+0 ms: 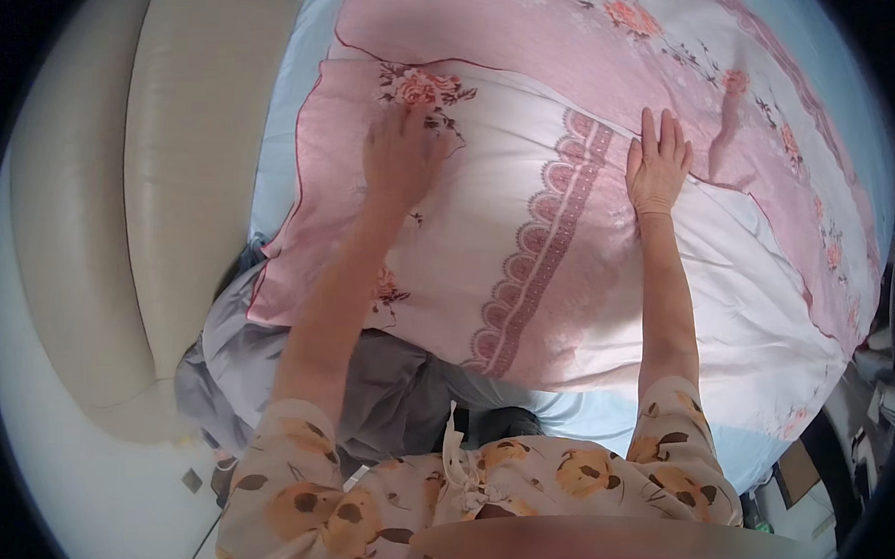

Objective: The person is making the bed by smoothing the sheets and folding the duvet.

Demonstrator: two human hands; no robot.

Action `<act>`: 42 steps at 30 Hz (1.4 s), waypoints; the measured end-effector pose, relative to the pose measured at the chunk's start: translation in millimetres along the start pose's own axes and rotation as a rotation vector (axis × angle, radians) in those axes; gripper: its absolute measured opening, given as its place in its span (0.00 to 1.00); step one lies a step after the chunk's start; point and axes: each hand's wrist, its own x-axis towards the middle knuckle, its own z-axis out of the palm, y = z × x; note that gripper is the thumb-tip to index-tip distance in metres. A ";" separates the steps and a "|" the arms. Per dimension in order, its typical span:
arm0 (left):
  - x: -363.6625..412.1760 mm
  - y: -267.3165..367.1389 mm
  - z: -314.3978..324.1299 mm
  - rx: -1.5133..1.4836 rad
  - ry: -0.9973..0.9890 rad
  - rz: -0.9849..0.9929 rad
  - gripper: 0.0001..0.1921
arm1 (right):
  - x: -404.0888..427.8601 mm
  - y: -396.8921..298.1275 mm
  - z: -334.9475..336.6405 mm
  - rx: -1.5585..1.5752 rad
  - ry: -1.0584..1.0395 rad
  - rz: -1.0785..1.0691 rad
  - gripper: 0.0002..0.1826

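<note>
A pink and white floral bed cover with a lace-pattern band and dark red edging lies in layers before me. My left hand rests palm down on it, close to a printed rose; it is slightly blurred, with the fingers apart. Farther right, my right hand presses flat on the cover, fingertips across the edge where the near layer meets the pink layer beyond. Nothing is gripped in either hand. The cloth's underside is hidden.
Under the cover is a bed with a light blue sheet. A beige padded headboard borders the left side. Grey cloth bunches at the near left edge. Assorted items crowd the far right, near a cardboard-coloured piece on the pale floor.
</note>
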 end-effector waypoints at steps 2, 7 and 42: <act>22.0 -16.5 -14.0 -0.142 -0.037 -0.052 0.34 | 3.1 -4.4 -4.1 0.018 0.007 -0.011 0.27; 47.5 -41.0 31.0 0.193 0.127 -0.026 0.34 | 10.3 -12.0 -8.9 0.038 0.012 -0.024 0.27; 49.0 -50.2 72.0 -0.069 0.301 -0.002 0.34 | 274.4 -20.5 -114.2 0.563 -0.603 -0.159 0.25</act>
